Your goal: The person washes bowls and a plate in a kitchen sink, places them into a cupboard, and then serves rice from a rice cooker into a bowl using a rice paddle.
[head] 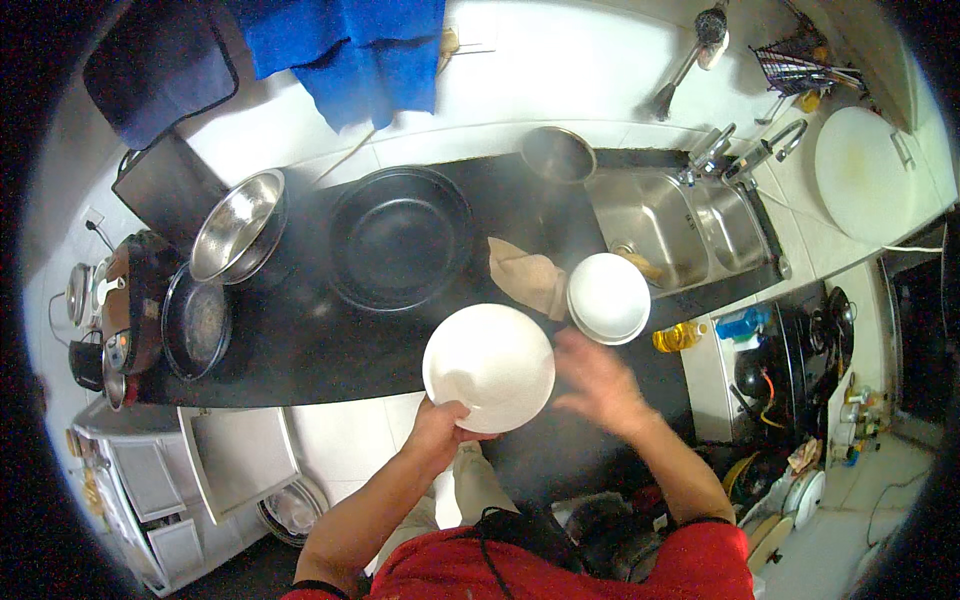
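Observation:
My left hand grips the near rim of a white bowl, thumb on the inside. Just right of that bowl is my right hand, blurred, with its fingers apart and nothing seen in them. Beyond it, a stack of white bowls sits at the counter's front by the sink. A tan cloth lies crumpled against the left side of the stack. Farther left on the dark counter rests a large black pan.
A double steel sink is at the right, with a metal bowl behind its left corner. Steel colanders or bowls and an oval black pan stand at the left. An open drawer juts out below. A bottle of yellow oil is at right.

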`<state>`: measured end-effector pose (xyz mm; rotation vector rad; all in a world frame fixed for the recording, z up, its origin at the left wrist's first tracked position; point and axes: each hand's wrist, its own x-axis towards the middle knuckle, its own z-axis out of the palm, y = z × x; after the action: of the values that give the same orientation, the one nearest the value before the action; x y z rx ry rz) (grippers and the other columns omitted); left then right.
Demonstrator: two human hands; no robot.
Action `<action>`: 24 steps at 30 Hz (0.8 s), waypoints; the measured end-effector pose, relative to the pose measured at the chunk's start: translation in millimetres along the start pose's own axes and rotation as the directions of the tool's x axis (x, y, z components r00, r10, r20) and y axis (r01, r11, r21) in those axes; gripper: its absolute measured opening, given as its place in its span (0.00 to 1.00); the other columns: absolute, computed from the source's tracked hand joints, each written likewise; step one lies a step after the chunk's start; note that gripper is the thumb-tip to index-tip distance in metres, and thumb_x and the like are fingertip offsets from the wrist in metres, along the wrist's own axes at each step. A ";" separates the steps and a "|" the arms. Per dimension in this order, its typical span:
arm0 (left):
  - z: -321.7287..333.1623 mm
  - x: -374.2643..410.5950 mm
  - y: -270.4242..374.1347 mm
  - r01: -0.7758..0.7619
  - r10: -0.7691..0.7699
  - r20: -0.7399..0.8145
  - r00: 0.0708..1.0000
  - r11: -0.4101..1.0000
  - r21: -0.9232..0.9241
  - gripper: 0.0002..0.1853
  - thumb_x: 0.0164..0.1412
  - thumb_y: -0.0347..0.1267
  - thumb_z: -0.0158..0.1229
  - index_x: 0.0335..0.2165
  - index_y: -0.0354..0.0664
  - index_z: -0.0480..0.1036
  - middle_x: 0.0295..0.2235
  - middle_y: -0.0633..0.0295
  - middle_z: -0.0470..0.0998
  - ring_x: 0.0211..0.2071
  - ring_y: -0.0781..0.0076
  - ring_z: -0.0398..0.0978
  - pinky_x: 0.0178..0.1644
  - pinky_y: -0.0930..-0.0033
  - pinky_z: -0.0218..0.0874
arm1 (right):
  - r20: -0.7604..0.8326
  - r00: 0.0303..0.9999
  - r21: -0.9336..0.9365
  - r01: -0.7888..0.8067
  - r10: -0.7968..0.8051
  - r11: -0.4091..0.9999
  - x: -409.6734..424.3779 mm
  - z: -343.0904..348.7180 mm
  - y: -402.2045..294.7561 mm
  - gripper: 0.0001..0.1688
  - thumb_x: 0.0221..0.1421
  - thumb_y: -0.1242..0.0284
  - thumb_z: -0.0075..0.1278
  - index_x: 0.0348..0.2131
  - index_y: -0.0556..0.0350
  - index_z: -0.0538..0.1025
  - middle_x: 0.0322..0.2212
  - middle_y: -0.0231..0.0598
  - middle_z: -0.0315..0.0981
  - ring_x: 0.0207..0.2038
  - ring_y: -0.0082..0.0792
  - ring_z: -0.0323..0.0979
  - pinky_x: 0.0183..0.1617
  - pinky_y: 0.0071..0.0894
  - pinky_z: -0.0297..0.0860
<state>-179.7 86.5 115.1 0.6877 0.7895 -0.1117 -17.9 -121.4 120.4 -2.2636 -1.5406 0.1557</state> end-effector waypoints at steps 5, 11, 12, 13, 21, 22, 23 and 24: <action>-18.5 -2.0 -17.1 -0.102 0.111 -0.099 0.989 0.990 0.097 0.36 0.43 0.20 0.41 0.54 0.37 0.46 0.47 0.45 0.62 0.42 0.50 0.70 0.35 0.56 0.72 | -0.463 0.516 0.108 -0.774 0.720 0.624 -5.1 16.1 114.8 0.39 0.45 0.62 0.56 0.50 0.66 0.58 0.41 0.55 0.64 0.40 0.43 0.68 0.37 0.34 0.69; -37.2 -16.4 -23.8 -0.138 0.149 -0.120 0.981 0.985 0.101 0.39 0.40 0.21 0.43 0.54 0.38 0.45 0.48 0.44 0.60 0.44 0.46 0.68 0.35 0.51 0.72 | 0.542 0.268 0.745 -0.591 0.796 -0.309 -13.1 48.4 155.1 0.29 0.49 0.61 0.52 0.45 0.60 0.63 0.24 0.43 0.73 0.18 0.35 0.73 0.17 0.28 0.69; -39.7 -18.3 -24.4 -0.143 0.158 -0.140 0.978 0.984 0.111 0.39 0.39 0.22 0.44 0.54 0.37 0.45 0.48 0.43 0.60 0.44 0.44 0.68 0.35 0.48 0.72 | 0.529 0.285 0.759 -0.580 0.799 -0.296 -12.0 54.2 155.3 0.26 0.49 0.63 0.50 0.44 0.60 0.64 0.26 0.45 0.73 0.20 0.36 0.73 0.18 0.29 0.70; -42.2 -19.9 -24.7 -0.151 0.166 -0.138 0.976 0.982 0.116 0.39 0.39 0.21 0.44 0.54 0.37 0.44 0.48 0.43 0.60 0.44 0.44 0.68 0.34 0.48 0.72 | 0.514 0.292 0.767 -0.577 0.806 -0.281 -11.1 57.6 156.6 0.24 0.50 0.65 0.49 0.44 0.60 0.64 0.27 0.46 0.73 0.21 0.37 0.74 0.19 0.30 0.71; -61.4 -27.5 -29.7 -0.095 0.103 -0.189 0.977 0.994 0.046 0.41 0.39 0.17 0.40 0.56 0.42 0.42 0.49 0.45 0.59 0.45 0.45 0.67 0.35 0.53 0.72 | 0.411 0.258 0.854 -0.444 0.874 -0.271 -22.1 -0.8 202.8 0.18 0.52 0.77 0.37 0.40 0.75 0.63 0.22 0.56 0.72 0.16 0.41 0.72 0.13 0.28 0.70; -63.4 -28.2 -31.3 -0.099 0.105 -0.190 0.976 0.994 0.043 0.41 0.39 0.17 0.40 0.56 0.43 0.42 0.49 0.45 0.59 0.45 0.46 0.66 0.35 0.53 0.72 | 0.375 0.280 0.843 -0.500 0.884 -0.199 -19.2 -22.0 213.7 0.17 0.52 0.78 0.36 0.39 0.78 0.63 0.21 0.57 0.72 0.14 0.41 0.71 0.11 0.29 0.69; -65.4 -28.6 -33.1 -0.100 0.106 -0.195 0.975 0.994 0.038 0.41 0.40 0.18 0.40 0.56 0.43 0.42 0.48 0.46 0.60 0.45 0.47 0.66 0.35 0.53 0.72 | 0.187 0.156 0.805 -0.591 0.970 -0.060 -12.3 -38.7 223.0 0.17 0.52 0.79 0.35 0.40 0.77 0.63 0.21 0.55 0.72 0.14 0.42 0.71 0.10 0.30 0.68; -67.0 -28.8 -35.1 -0.108 0.112 -0.199 0.974 0.994 0.029 0.41 0.40 0.18 0.41 0.57 0.43 0.42 0.48 0.46 0.60 0.45 0.47 0.66 0.35 0.53 0.72 | 0.046 0.311 0.792 -0.590 0.949 0.155 -12.0 -59.2 229.2 0.16 0.50 0.79 0.35 0.39 0.74 0.65 0.19 0.54 0.71 0.14 0.44 0.71 0.08 0.32 0.68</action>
<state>-253.3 95.4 82.8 0.7664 0.9427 0.0524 194.7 -219.9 85.5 -1.9376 0.2482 0.3632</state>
